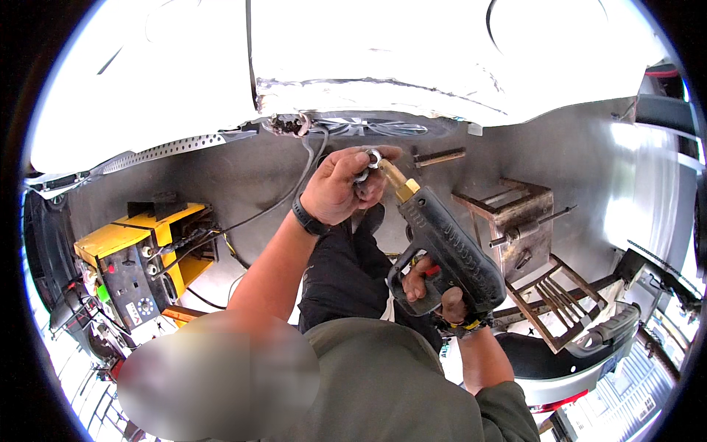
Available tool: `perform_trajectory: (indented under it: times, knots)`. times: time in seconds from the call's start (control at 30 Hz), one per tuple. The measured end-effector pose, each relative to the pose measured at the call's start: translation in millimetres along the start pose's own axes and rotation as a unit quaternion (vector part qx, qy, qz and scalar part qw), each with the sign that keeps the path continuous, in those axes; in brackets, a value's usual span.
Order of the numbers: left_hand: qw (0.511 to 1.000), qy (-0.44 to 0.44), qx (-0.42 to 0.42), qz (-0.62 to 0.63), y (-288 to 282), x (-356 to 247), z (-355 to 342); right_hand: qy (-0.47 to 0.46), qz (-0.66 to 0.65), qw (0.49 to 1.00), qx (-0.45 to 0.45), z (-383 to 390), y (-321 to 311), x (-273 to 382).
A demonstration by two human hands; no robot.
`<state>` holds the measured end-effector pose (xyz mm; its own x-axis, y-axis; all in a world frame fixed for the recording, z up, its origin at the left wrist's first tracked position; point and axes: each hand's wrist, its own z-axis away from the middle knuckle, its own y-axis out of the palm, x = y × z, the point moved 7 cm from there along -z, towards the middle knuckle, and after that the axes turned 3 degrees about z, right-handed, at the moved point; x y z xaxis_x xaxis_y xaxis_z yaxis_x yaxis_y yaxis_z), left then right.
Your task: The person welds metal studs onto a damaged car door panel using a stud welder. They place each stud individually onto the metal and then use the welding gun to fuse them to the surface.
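Observation:
In my right hand (pixel 417 283) is a black pistol-shaped welding gun (pixel 451 247) with a brass fitting and nozzle (pixel 398 181) at its front. A finger lies by its red trigger. My left hand (pixel 337 184) is raised at the nozzle's end, its fingers closed around a small shiny metal ring-shaped piece (pixel 374 158). Part of that piece is hidden by the fingers, so its exact kind cannot be told. Both hands are in front of the lower edge of a white vehicle body (pixel 412 81), where the sill looks rough and dark-stained.
On the left stands a yellow and black machine (pixel 129 276) with a control panel. A grey cable (pixel 283 197) runs across the floor near my left wrist. Metal stands (pixel 524 228) and a slatted metal frame (pixel 560 302) are on the right. A detached bumper (pixel 567 361) lies beyond them.

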<state>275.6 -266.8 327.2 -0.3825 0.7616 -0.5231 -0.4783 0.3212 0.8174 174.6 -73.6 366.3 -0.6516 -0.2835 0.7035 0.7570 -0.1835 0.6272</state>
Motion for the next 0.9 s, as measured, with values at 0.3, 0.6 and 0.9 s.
perform_trajectory:
  times: [0.3,0.6,0.9]
  knots:
    - [0.957,-0.082,0.126,-0.249,-2.0,-26.4,-0.9,0.033,0.023,0.999,0.018,-4.4,8.9,9.4]
    - [0.999,-0.044,0.030,0.006,-12.0,-7.0,-21.2,0.001,-0.027,1.000,-0.005,-25.9,14.9,18.4]
    - [0.982,0.040,-0.178,0.043,-13.3,-13.8,-53.1,-0.038,0.005,0.995,-0.095,-57.3,-10.5,-1.4]
